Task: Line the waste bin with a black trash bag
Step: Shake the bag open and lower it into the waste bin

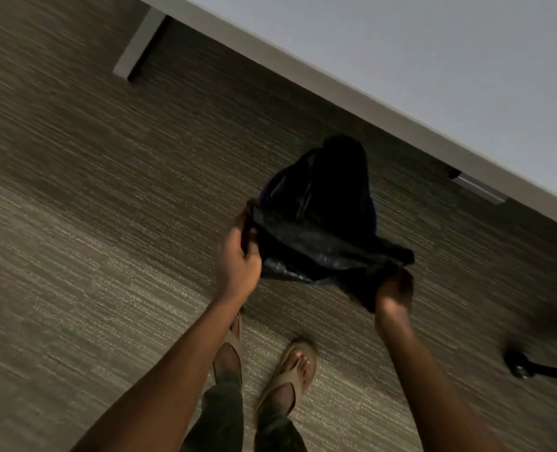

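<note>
You hold the crumpled black plastic trash bag point(322, 236) over the dark waste bin point(342, 177), left hand point(238, 262) and right hand point(394, 293) each gripping its rim (bin barely visible). Next, likely spread the mouth and lower it inside.

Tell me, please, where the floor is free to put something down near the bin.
Free: the wide carpet left of the left hand. Crowded: around the black trash bag that both hands hold, with the right hand, the feet below and a chair caster at right.
</note>
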### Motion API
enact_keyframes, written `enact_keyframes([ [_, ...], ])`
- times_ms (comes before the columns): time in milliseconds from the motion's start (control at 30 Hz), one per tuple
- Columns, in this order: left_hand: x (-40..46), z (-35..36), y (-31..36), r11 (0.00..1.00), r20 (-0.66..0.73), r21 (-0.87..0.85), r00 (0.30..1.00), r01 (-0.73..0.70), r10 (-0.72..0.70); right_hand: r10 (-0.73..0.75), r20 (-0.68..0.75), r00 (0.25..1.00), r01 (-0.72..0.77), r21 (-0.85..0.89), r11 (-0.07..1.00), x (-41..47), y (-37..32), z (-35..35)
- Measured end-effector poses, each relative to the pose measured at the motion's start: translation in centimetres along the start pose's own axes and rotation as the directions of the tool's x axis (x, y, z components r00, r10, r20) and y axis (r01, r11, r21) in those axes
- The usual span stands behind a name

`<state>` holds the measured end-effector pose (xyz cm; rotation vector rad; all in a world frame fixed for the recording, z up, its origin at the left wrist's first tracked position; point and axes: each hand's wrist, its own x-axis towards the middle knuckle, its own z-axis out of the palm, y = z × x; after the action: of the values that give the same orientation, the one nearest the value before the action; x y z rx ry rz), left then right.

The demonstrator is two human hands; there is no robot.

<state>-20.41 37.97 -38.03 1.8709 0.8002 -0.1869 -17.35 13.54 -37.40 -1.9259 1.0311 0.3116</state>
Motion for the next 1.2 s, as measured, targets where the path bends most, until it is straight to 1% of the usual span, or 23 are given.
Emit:
enact_keyframes([
  [67,-0.6,0.6,-3.1,0.989,0.017,0.134,0.998,-0.058,0.056,-0.023,-0.002,1.0,0.022,-0.106,0.994,0.1,3.1,0.4],
  [200,-1.8,1.0,-6.9,0.947,0.058,0.294,0.991,-0.129,0.117,-0.015,0.055,0.998,0.032,-0.325,0.945,0.2,7.3,0.5],
  [300,-1.9,0.9,-8.3,0.922,0.108,0.367,0.99,-0.127,0.093,-0.008,0.071,0.997,0.033,-0.357,0.934,0.4,8.7,0.2],
  [400,-1.7,0.7,-8.8,0.854,0.14,0.512,0.99,-0.096,0.028,0.021,0.067,0.998,0.003,-0.34,0.94,0.3,9.1,0.3],
  [467,-1.5,0.5,-8.7,0.814,0.166,0.573,0.986,-0.091,-0.006,0.042,0.101,0.994,-0.005,-0.342,0.94,0.2,9.1,0.3],
  [533,-1.5,0.3,-8.3,0.807,0.195,0.585,0.98,-0.078,-0.047,0.077,0.102,0.992,-0.037,-0.346,0.938,0.3,9.2,0.2],
  [600,-1.4,0.0,-7.5,0.828,0.178,0.559,0.982,-0.046,-0.066,0.102,0.097,0.99,-0.07,-0.289,0.955,0.5,8.4,0.0],
  [667,-0.8,-0.1,-6.5,0.885,0.125,0.465,0.989,0.007,-0.073,0.107,0.042,0.993,-0.095,-0.22,0.971,1.5,7.1,0.1],
  [733,0.5,0.0,-5.4,0.935,0.032,0.345,0.995,0.077,-0.094,0.085,-0.024,0.996,-0.088,-0.206,0.975,2.9,5.3,0.3],
  [800,2.6,0.1,-4.6,0.967,-0.051,0.241,0.997,0.076,-0.066,-0.001,-0.077,0.997,-0.011,-0.155,0.988,4.3,3.4,0.8],
  [867,4.4,0.2,-3.4,0.978,-0.098,0.209,0.994,-0.027,0.048,-0.072,-0.133,0.988,0.062,-0.077,0.995,5.0,2.3,1.6],
  [900,5.3,0.3,-2.8,0.961,-0.087,0.252,0.987,-0.112,0.138,-0.103,-0.154,0.983,0.09,-0.087,0.992,5.3,1.8,1.9],
  [933,6.2,0.5,-2.6,0.925,-0.053,0.32,0.971,-0.204,0.232,-0.144,-0.16,0.977,0.122,-0.138,0.983,5.6,1.4,2.2],
  [967,7.0,0.8,-2.1,0.881,-0.003,0.389,0.956,-0.27,0.295,-0.206,-0.15,0.967,0.175,-0.197,0.965,6.0,1.1,2.5],
  [1000,7.9,1.1,-2.0,0.849,0.037,0.44,0.95,-0.293,0.309,-0.276,-0.145,0.95,0.234,-0.251,0.939,6.4,0.7,2.6],
  [1033,8.6,1.5,-1.9,0.839,0.065,0.461,0.954,-0.289,0.293,-0.347,-0.147,0.926,0.294,-0.294,0.91,6.8,0.5,2.8],
  [1067,9.3,1.9,-2.1,0.843,0.075,0.455,0.956,-0.287,0.285,-0.422,-0.144,0.895,0.36,-0.325,0.875,6.9,0.4,2.9],
  [1100,9.9,2.4,-2.4,0.847,0.084,0.436,0.951,-0.304,0.298,-0.516,-0.124,0.848,0.443,-0.369,0.817,7.3,0.5,2.9],
  [1133,10.5,2.7,-2.6,0.841,0.095,0.42,0.938,-0.342,0.334,-0.622,-0.065,0.781,0.541,-0.427,0.724,7.6,0.7,3.0],
  [1167,11.0,2.9,-2.8,0.832,0.11,0.41,0.925,-0.375,0.363,-0.71,0.023,0.704,0.63,-0.483,0.608,8.0,0.7,3.0],
  [1200,11.7,3.1,-3.0,0.823,0.123,0.403,0.915,-0.4,0.384,-0.765,0.124,0.632,0.698,-0.518,0.494,8.5,0.6,3.1],
])
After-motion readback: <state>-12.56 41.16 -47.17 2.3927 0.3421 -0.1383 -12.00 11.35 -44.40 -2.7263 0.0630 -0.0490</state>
